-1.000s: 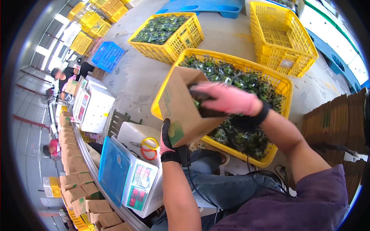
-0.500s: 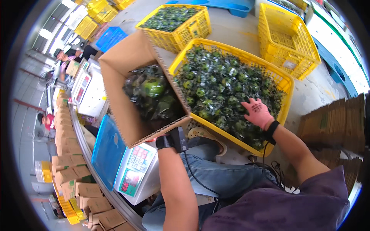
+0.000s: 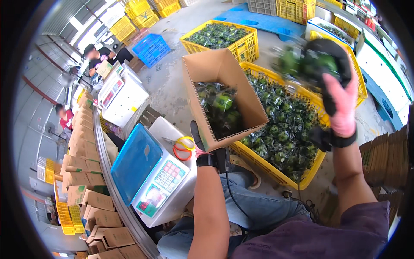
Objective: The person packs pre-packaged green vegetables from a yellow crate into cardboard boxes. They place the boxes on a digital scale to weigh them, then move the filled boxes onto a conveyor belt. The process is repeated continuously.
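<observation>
A cardboard box [image 3: 246,101] with its top open is tilted in front of me, with several green fruits in clear bags [image 3: 221,102] inside. My left hand [image 3: 199,140], in a black and pink glove, grips its near left corner; the box hides some fingers. Raised at the upper right, my right hand [image 3: 340,93], in a matching glove, is closed around bagged green fruits [image 3: 304,62], blurred by motion. Below them, a yellow crate [image 3: 315,170] holds many more bagged green fruits [image 3: 280,125].
To the left stands a scale with a blue tray [image 3: 136,166]; orange and yellow scissors [image 3: 184,149] lie beside it. Another full yellow crate [image 3: 243,47], a blue crate [image 3: 151,49] and flattened cardboard [image 3: 384,151] surround me. Rows of boxes [image 3: 82,159] line the far left, where two people sit.
My right hand has risen from the crate, now with bagged green fruits in it. The box appears farther right in the view, still in my left hand. Scissors have come into sight beside the scale.
</observation>
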Tool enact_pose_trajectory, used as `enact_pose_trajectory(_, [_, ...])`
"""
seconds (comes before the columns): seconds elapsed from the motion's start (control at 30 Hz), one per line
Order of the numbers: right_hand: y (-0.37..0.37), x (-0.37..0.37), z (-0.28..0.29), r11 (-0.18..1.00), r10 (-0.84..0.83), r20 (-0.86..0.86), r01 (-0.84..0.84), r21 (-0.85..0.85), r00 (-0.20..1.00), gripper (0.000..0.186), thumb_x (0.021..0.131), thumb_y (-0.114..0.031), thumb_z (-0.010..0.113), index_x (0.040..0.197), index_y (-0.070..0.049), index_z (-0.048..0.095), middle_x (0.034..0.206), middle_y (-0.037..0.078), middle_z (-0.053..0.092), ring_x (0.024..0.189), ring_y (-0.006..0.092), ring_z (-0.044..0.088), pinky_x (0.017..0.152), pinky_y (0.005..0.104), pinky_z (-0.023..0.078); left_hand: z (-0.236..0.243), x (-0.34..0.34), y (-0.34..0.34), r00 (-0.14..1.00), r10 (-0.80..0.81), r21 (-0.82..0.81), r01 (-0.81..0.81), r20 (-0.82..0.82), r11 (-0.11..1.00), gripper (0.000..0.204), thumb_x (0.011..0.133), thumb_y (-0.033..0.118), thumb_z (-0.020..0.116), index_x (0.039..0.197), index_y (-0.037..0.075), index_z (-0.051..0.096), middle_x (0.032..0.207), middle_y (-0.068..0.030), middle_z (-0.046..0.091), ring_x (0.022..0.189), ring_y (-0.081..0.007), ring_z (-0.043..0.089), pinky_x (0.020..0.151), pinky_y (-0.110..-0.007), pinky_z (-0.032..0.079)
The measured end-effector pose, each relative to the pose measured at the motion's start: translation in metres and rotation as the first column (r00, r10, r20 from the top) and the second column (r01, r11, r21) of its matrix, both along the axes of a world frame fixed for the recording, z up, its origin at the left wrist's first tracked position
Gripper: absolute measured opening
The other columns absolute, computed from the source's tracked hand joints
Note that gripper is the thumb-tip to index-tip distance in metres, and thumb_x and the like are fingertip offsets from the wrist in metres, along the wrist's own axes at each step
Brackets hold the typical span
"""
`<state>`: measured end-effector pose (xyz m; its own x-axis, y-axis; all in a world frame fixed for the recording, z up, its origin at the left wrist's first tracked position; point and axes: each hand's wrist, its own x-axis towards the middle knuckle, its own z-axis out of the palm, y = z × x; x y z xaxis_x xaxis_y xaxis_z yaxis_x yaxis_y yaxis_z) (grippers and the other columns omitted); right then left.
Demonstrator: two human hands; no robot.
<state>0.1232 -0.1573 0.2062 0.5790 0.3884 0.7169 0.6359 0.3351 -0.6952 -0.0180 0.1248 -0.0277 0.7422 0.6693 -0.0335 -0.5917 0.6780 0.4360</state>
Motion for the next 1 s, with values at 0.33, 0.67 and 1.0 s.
enact_pose_trajectory(0.33, [0.091, -0.016, 0.030, 0.852, 0.330, 0.766, 0.175, -0.494, 0.552, 0.050, 0.088, -0.035, 0.053, 0.126, -0.004, 0.047, 0.125, 0.024, 0.049, 0.121, 0.0379, 0.044, 0.106, 0.0455, 0.029, 0.013, -0.012, 0.001, 0.996, 0.003, 0.019, -0.004, 0.085, 1.000, 0.065, 0.082, 0.053, 0.057, 0.130, 0.011, 0.047, 0.126, -0.0101, 0.052, 0.111, -0.0292, 0.052, 0.094, -0.046, 0.043])
enact_pose_trajectory(0.67, [0.147, -0.041, 0.020, 0.696, 0.552, 0.812, 0.431, -0.574, 0.191, 0.052, 0.080, -0.032, 0.057, 0.125, -0.009, 0.049, 0.124, 0.014, 0.050, 0.123, 0.0335, 0.041, 0.109, 0.0499, 0.023, 0.034, -0.014, -0.003, 0.983, -0.009, 0.056, -0.002, 0.185, 0.998, 0.068, 0.081, 0.057, 0.055, 0.132, 0.013, 0.045, 0.129, -0.0102, 0.050, 0.114, -0.0302, 0.051, 0.096, -0.048, 0.041])
enact_pose_trajectory(1.0, [0.122, -0.107, 0.015, 0.636, 0.482, -0.636, -0.740, -0.219, 0.602, 0.067, 0.090, -0.028, 0.053, 0.144, -0.006, 0.017, 0.121, 0.012, 0.052, 0.086, 0.0199, 0.060, 0.070, 0.0301, 0.051, 0.036, -0.089, 0.027, 0.932, 0.275, 0.123, -0.310, 0.237, 0.943, 0.072, 0.079, 0.049, 0.065, 0.134, 0.011, 0.039, 0.132, -0.0080, 0.047, 0.119, -0.0282, 0.046, 0.101, -0.046, 0.038])
